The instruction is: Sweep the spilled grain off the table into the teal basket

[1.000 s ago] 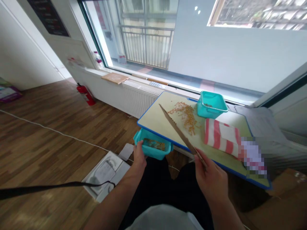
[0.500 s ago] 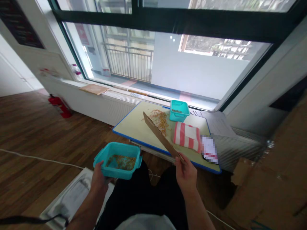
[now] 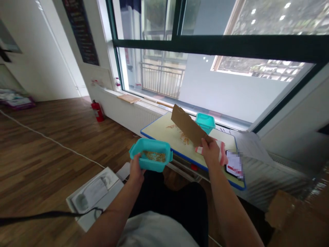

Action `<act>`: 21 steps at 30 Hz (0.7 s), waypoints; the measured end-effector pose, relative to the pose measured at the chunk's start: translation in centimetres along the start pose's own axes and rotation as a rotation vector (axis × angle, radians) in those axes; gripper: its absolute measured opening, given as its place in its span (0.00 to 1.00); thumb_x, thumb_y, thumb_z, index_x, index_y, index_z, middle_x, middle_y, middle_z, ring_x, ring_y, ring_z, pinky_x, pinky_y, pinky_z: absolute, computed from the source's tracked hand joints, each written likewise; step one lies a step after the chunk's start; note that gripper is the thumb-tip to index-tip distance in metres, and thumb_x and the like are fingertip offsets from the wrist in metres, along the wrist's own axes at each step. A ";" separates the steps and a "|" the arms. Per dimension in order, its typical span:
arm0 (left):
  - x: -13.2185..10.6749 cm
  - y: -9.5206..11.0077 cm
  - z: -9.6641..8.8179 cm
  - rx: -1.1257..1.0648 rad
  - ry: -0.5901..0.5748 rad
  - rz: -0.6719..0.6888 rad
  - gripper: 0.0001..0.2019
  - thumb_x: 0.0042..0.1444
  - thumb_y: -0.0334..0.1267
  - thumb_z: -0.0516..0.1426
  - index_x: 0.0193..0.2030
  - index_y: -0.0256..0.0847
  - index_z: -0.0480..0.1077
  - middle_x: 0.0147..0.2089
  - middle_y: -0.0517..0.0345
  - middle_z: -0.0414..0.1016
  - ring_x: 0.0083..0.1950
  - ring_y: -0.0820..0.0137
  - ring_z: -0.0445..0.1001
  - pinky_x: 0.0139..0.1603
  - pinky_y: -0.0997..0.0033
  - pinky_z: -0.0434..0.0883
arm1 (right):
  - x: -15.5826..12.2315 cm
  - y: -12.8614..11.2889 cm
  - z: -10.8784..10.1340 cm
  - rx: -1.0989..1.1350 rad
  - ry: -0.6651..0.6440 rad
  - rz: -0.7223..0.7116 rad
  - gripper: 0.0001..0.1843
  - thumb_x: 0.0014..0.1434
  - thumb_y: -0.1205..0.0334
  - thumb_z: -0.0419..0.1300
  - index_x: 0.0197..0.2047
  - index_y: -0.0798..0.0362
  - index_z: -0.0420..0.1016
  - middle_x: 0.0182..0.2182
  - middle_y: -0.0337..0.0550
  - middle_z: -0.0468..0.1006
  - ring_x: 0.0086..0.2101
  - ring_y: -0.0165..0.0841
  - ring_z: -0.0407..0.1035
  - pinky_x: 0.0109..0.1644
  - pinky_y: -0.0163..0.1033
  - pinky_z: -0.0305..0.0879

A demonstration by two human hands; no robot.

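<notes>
"Holding what, at left?"

"Left hand: gripping a tub, grains on its floor, at the near side of the table."

"And rightward?"

"Loose grains on the table; cardboard partly hiding them; rear tub, contents unclear; right hand, closed on the cardboard."

There are 2 tubs, 1 cardboard strip, seemingly 1 cloth.
</notes>
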State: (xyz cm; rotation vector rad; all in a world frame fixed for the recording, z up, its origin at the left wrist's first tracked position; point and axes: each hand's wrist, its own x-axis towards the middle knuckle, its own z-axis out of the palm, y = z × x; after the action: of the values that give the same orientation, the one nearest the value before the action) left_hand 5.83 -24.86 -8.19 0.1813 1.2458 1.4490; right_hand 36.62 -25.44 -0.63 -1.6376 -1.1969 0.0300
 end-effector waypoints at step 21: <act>2.1 -6.2 1.2 0.021 -0.009 -0.229 0.20 0.52 0.48 0.59 0.49 0.42 0.71 0.40 0.50 0.79 0.45 0.53 0.78 0.44 0.52 0.74 | 2.0 7.1 5.1 -0.131 0.205 0.017 0.34 0.59 0.34 0.45 0.44 0.57 0.71 0.38 0.59 0.79 0.40 0.46 0.74 0.39 0.44 0.65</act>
State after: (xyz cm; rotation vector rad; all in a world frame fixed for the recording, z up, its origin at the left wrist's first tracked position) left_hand 9.89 -23.86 -13.40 0.0567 1.2317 1.2369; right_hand 39.62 -19.96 -7.03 -1.7195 -1.0462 -0.2053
